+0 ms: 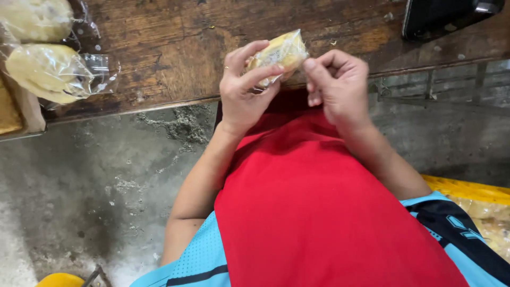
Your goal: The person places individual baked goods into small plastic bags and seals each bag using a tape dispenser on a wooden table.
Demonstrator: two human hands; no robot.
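Note:
My left hand (pixel 241 87) holds a small yellow pastry in a clear plastic wrapper (pixel 281 53) just above the edge of a worn wooden table (pixel 175 48). A ring shows on one finger of that hand. My right hand (pixel 337 79) pinches the wrapper's right end with thumb and fingertips. Both hands hover over my lap, which is covered by a red cloth (pixel 319 212).
Two more wrapped yellow pastries (pixel 50 72) lie at the table's left end beside a cardboard box edge (pixel 21 111). A dark phone-like object (pixel 441 16) rests at the table's top right. Rough concrete floor (pixel 90 186) lies below; a yellow crate (pixel 473 196) sits at right.

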